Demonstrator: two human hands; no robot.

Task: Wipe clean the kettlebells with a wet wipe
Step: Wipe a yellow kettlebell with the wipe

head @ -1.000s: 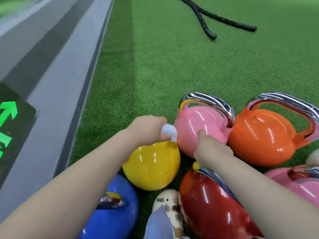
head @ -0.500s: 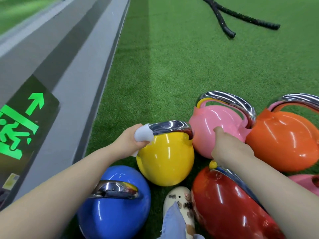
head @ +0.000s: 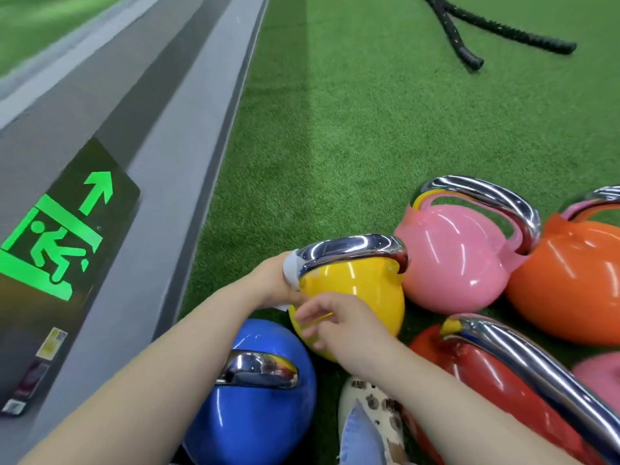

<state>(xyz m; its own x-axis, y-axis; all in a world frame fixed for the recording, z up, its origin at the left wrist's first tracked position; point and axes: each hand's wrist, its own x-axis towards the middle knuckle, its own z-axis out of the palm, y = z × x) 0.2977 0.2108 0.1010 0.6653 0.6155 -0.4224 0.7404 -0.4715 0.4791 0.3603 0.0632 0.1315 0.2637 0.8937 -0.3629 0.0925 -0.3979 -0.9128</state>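
Observation:
A yellow kettlebell [head: 365, 283] with a chrome handle stands on green turf amid several coloured kettlebells. My left hand [head: 273, 280] holds a white wet wipe [head: 291, 269] against the left end of that handle. In front of the yellow body hovers my right hand [head: 339, 322], fingers loosely spread, holding nothing. Around it lie a pink kettlebell [head: 453, 260], an orange kettlebell [head: 570, 290], a red kettlebell [head: 486, 374] and a blue kettlebell [head: 261, 397].
A grey raised ledge [head: 161, 135] with a green exit sign [head: 60, 236] runs along the left. Black battle ropes [head: 469, 38] lie far back on the turf [head: 352, 129]. A white shoe [head: 372, 407] and a denim trouser leg sit between the blue and red kettlebells.
My right hand left the pink kettlebell and moved left, in front of the yellow one. My left hand still holds the wipe at the left end of the yellow handle. The camera shifted left.

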